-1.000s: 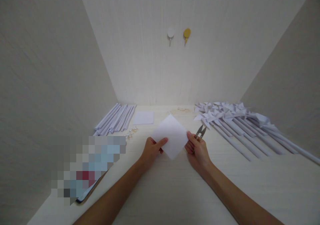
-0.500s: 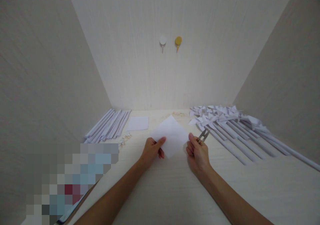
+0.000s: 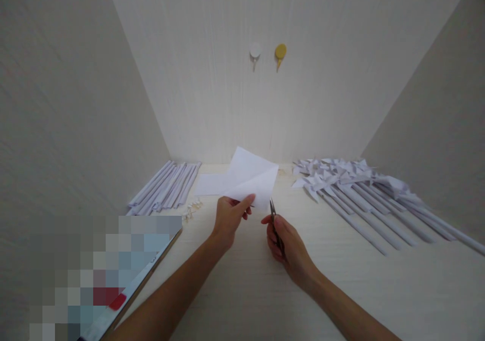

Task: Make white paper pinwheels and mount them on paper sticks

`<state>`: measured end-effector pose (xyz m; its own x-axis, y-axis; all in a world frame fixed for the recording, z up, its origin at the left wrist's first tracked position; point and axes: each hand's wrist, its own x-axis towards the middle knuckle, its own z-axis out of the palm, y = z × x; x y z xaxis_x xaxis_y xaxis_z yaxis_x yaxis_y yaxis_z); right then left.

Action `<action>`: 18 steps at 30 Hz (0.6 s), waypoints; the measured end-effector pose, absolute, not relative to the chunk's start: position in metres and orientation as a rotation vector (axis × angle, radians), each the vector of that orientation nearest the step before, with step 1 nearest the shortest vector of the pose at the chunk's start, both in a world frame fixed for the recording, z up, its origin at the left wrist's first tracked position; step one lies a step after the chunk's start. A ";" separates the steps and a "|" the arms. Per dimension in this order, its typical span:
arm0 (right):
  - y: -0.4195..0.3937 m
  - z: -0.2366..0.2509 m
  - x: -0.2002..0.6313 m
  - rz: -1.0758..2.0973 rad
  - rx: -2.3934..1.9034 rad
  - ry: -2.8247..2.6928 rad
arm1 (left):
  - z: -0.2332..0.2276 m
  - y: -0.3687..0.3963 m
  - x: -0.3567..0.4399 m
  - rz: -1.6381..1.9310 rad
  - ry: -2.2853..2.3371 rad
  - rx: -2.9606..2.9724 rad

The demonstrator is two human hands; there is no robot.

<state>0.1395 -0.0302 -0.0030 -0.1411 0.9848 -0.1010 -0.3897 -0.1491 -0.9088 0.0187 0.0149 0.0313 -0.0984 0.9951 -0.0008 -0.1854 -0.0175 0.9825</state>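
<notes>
One white sheet of paper point(image 3: 252, 172) is hanging over the pale tabletop point(image 3: 242, 285), just beyond both hands, showing a plain, unmarked face with straight edges, sharp corners and a crease-like line running aslant across it. The left hand point(image 3: 229, 218) is pinching its lower edge between thumb and fingers. The right hand point(image 3: 286, 242) is curling closed around dark metal snips point(image 3: 273, 208), their pointed tips standing at the sheet's lower right; whether they are touching it, I cannot tell. Behind, another white paper point(image 3: 210, 183) is lying flat, partly hidden.
</notes>
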 end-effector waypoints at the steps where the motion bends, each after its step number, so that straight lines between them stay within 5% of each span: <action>1: -0.031 -0.003 0.139 1.574 -0.925 -0.937 | 0.034 0.015 0.018 1.381 1.130 1.010; 18: -0.034 -0.002 0.136 1.657 -0.866 -1.024 | 0.030 0.014 0.017 1.293 0.949 0.913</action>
